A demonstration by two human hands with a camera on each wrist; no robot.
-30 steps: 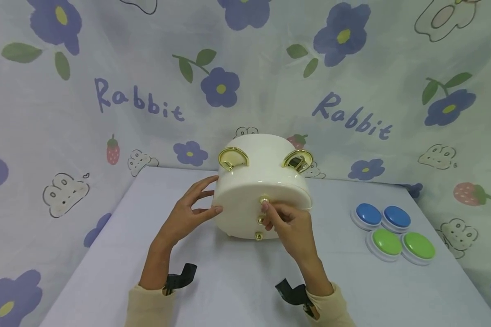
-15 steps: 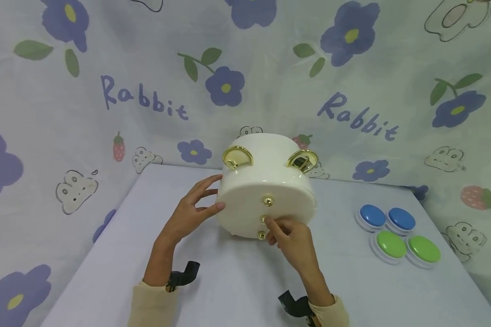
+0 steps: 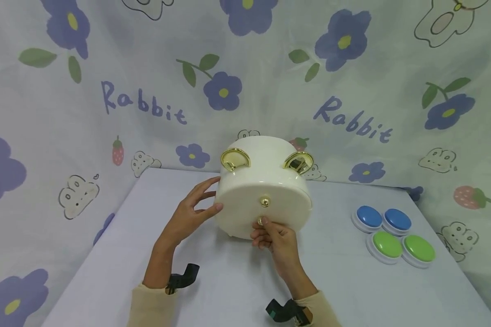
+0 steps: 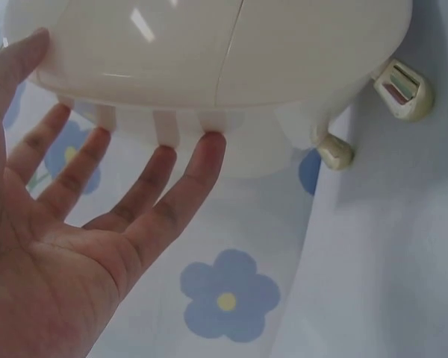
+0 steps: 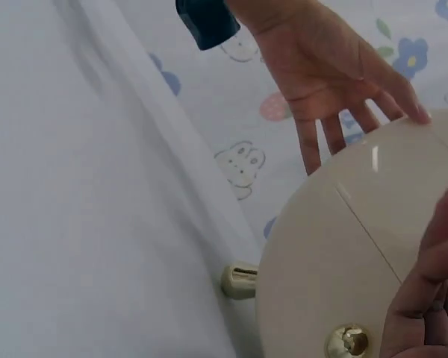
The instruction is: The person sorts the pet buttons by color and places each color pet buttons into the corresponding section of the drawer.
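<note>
A glossy white rounded box [image 3: 266, 170] with two gold ear-shaped loops [image 3: 235, 160] on top faces me. Gold knobs run down its front; the top knob [image 3: 264, 201] is in plain sight. My left hand [image 3: 188, 215] steadies the box's left side, fingers spread and nearly straight, thumb at the front edge. With thumb and forefinger, my right hand [image 3: 280, 245] pinches the middle knob [image 3: 260, 221]. Behind that hand the lowest knob [image 5: 349, 341] is hidden in the head view, but the right wrist view shows it. Thin seams cross the front, which looks flush.
On the table's right side stand two blue push buttons [image 3: 369, 216] and two green ones [image 3: 387, 244] with white bases. Small feet [image 4: 334, 151] lift the box off the white tabletop [image 3: 212, 290]. A rabbit-and-flower cloth [image 3: 147, 59] hangs behind.
My right hand has gone from the top knob down to the middle one, its wrist now lower and further left. The left hand keeps its place on the box.
</note>
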